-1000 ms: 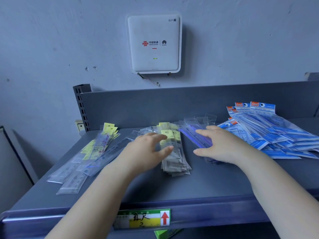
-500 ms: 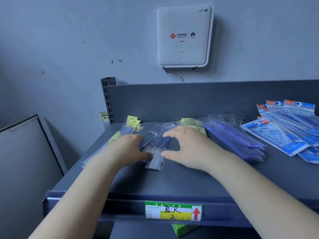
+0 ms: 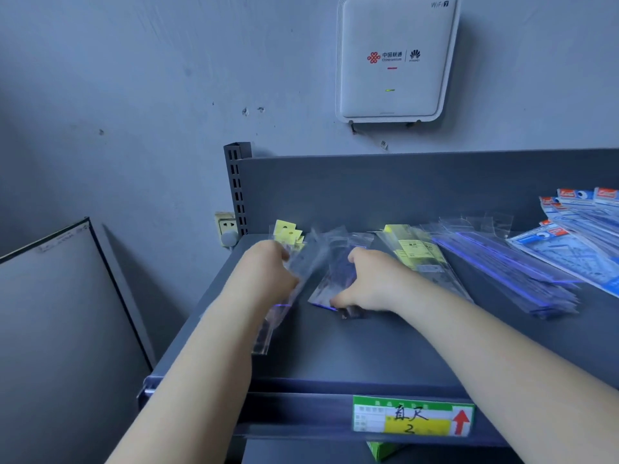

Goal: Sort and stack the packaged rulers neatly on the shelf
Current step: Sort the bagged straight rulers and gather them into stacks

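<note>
Right hand point(image 3: 370, 283) grips purple ruler pack point(image 3: 335, 279) mid-shelf | left hand point(image 3: 268, 272) holds clear packs point(image 3: 301, 262) at 9 o'clock | long axes run 12–6 | right nearer, I'd guess.

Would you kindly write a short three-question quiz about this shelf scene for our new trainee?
1. True or false: the right hand rests on a clear ruler pack.
2. Which packs lie farthest right on the shelf? A) blue-card packs B) yellow-tag packs C) a green box
3. Fill in: the arrow on the price label is ____.

Key: 1 true; 2 A; 3 red.
</note>
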`<state>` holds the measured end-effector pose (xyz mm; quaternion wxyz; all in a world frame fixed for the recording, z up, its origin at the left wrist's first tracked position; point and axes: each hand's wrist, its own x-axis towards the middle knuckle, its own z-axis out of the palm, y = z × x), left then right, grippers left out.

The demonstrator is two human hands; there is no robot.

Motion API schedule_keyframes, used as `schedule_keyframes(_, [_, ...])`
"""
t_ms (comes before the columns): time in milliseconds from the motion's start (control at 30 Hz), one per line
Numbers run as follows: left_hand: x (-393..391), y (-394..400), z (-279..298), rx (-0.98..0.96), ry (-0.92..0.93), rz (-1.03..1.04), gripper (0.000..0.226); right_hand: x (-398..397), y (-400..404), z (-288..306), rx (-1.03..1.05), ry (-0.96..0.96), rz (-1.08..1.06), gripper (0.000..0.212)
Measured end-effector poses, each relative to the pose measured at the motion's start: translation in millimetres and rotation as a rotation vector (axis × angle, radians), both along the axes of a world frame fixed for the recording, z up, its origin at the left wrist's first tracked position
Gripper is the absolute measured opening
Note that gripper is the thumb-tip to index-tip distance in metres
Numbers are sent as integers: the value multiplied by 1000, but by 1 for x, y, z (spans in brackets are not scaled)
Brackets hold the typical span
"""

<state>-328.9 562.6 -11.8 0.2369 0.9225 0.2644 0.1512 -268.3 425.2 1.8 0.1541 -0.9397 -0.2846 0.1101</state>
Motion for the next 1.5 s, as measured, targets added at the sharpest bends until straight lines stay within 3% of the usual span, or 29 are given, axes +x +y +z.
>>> schedule_keyframes(67, [-7, 12, 1, -83, -65, 11, 34, 3, 7, -1, 17, 30, -1, 31])
schedule_keyframes(200, [-26, 35, 6, -349, -236, 51, 20, 8, 23, -6, 108, 88, -17, 51])
schedule_keyframes(267, [-34, 39, 7, -496, -316, 46, 20, 7, 29, -6, 111, 108, -11, 41])
schedule_keyframes(333, [-39, 37, 6, -666, -360, -9, 19, 6, 33, -2, 77, 78, -32, 18])
schedule_keyframes(433, [-41, 31, 2, -802, -378, -121, 21, 5, 35, 1, 36, 76, -75, 33])
schedule_keyframes(533, [-42, 31, -1, -870, -427, -163, 20, 15, 31, -8, 176, 93, -108, 10])
schedule_keyframes(667, [-44, 29, 2, -949, -486, -204, 21, 16, 13, -4, 753, 279, -126, 20])
schedule_keyframes(767, [-44, 23, 7, -991, -499, -239, 22, 15, -2, 5, 996, 308, -139, 23])
schedule_keyframes(1000, [-25, -17, 27, -989, -452, -344, 19, 21, -50, 10, 1041, 158, -199, 30])
schedule_keyframes(1500, [88, -160, 39, -994, -180, -515, 17, 89, -183, 21, 1196, 138, -353, 44])
